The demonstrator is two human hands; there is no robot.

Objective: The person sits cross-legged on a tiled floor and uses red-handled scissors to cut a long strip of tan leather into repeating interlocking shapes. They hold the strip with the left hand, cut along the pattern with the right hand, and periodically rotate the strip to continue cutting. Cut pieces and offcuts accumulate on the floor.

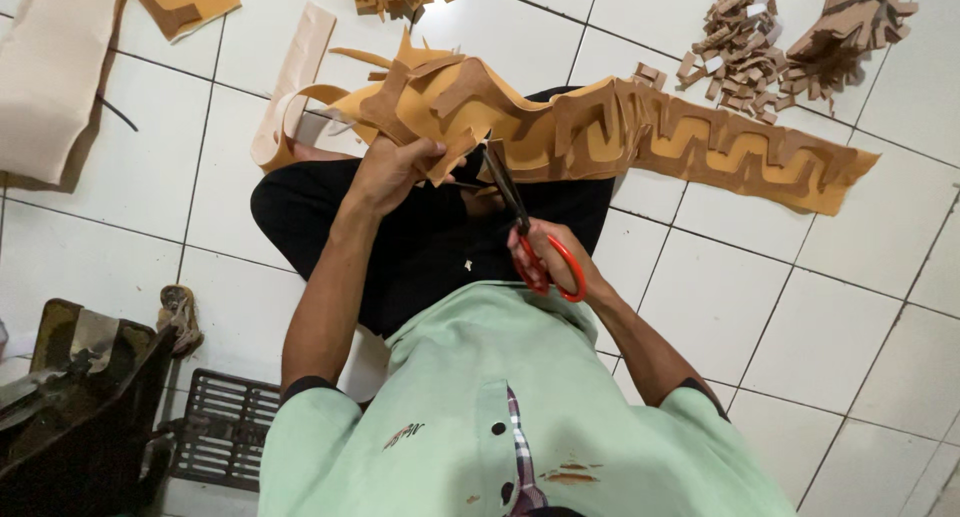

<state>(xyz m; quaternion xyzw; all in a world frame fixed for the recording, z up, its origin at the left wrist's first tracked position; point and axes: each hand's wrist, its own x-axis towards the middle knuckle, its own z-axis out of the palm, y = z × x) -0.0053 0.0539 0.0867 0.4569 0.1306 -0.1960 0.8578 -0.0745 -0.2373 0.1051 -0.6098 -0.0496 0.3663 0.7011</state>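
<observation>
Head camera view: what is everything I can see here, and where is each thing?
Tan sheet with cut-out zigzag: one, tan-brown, across the lap and floor, top centre to right.
Scissors: one, red handles, dark blades, at the sheet's edge.
Cut pieces pile: several heaps, brown, top right and top centre.
Pale strip: one, beige, curling at upper left.
Pale sheet: one, cream, far left.
Camouflage bag: one, dark green-brown, bottom left.
Floor grate: one, dark, bottom left.
Floor tiles: white, throughout.
Shirt: one, pale green, bottom centre.
Left hand: holds the sheet.
Right hand: fingers in the scissor handles.
</observation>
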